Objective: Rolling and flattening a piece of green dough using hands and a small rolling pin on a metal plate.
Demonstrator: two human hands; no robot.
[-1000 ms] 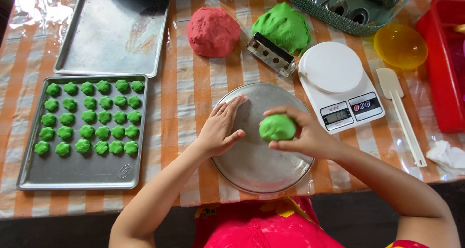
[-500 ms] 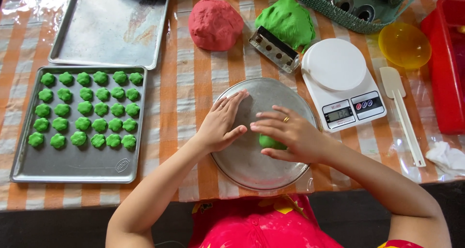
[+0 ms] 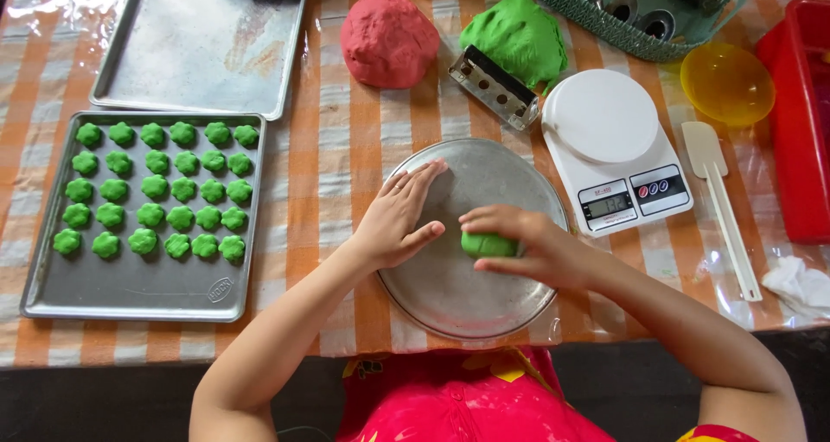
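Table: an orange-and-white checked cloth under clear plastic (image 3: 346, 148) covers it.
Empty tray: a bare rectangular metal baking sheet (image 3: 199, 44) lies at the far left.
Filled tray: a second rectangular metal baking tray (image 3: 130, 278) sits nearer, bearing rows of small green flower-shaped dough pieces (image 3: 156, 187).
Round pan: a shallow round metal pan (image 3: 450, 295) lies in front of the person.
Scale: a white digital kitchen scale (image 3: 614, 148) stands just right of the pan.
Dough mounds: a red dough mound (image 3: 389, 40) and a large green dough mound (image 3: 519, 36) lie beyond the pan, with a metal cutter block (image 3: 493, 86) touching the green one.
Left hand: the left hand (image 3: 398, 217) lies flat and open on the pan's left side, fingers together, holding nothing.
Right hand: the right hand (image 3: 527, 243) is cupped palm-down, closed over the dough lump.
Dough lump: a small green dough lump (image 3: 486, 245) sits on the pan under the right hand's fingers, just right of the left thumb.
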